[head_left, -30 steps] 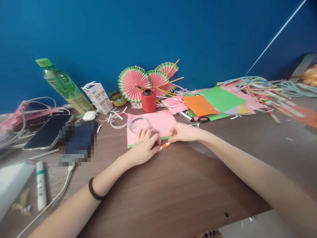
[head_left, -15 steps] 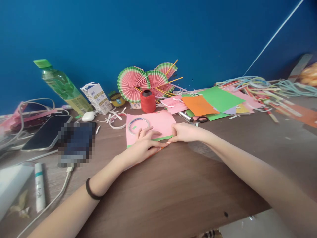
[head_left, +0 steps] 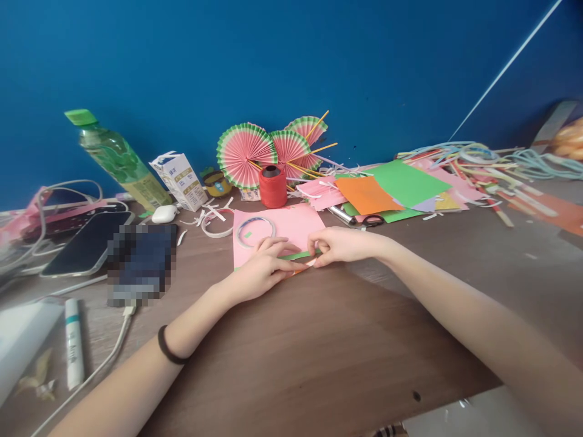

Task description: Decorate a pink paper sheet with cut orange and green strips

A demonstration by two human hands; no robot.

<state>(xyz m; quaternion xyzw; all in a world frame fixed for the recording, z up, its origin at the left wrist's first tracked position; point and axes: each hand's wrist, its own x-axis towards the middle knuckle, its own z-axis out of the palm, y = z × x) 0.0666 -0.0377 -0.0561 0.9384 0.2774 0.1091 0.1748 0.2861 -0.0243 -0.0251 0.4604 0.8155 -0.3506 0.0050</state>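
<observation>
A pink sheet of paper [head_left: 291,227] with a green strip [head_left: 296,255] along its near edge lies on the table. My left hand [head_left: 264,264] rests flat across that near edge, its fingers stretched to the right. My right hand [head_left: 334,245] is closed in a pinch at the sheet's near right corner. A small white strip [head_left: 311,262] shows at its fingertips, close to my left fingertips. Some orange edge [head_left: 298,271] peeks out below the left fingers. On the pink sheet sits a roll of clear tape [head_left: 241,243], with a tiny green scrap inside its ring.
Behind the sheet stand a red thread spool [head_left: 273,189] and pleated watermelon-patterned paper fans [head_left: 246,155]. Coloured sheets [head_left: 407,188] and scissors [head_left: 374,221] lie to the right. On the left are a green bottle [head_left: 116,161], a carton [head_left: 180,181], phones [head_left: 86,243] and a marker [head_left: 73,343].
My right fingers have bent and drawn up a little, and more of the white strip shows between the hands. My left hand stays nearly in place on the sheet.
</observation>
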